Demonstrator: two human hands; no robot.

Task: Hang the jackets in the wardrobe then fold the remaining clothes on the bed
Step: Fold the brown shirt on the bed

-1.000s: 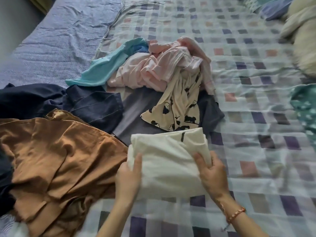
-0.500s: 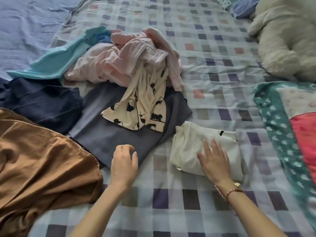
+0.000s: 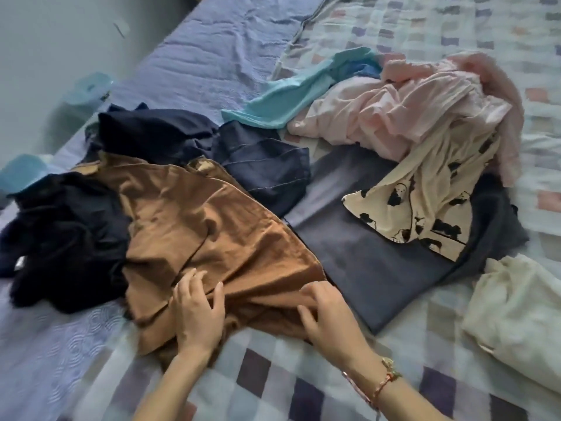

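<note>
Hands [image 3: 261,317] on brown garment [image 3: 212,232]; checked bedspread [image 3: 258,378] beneath.

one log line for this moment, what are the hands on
step: fold clothes | left hand: on crumpled brown cloth garment | right hand: on same | folded cream garment: set aside

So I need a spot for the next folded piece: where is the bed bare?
Bare checked quilt lies in front of the brown garment, between the right hand and the folded cream piece. The blue sheet beyond the teal garment is bare too. The middle is crowded with clothes.
</note>
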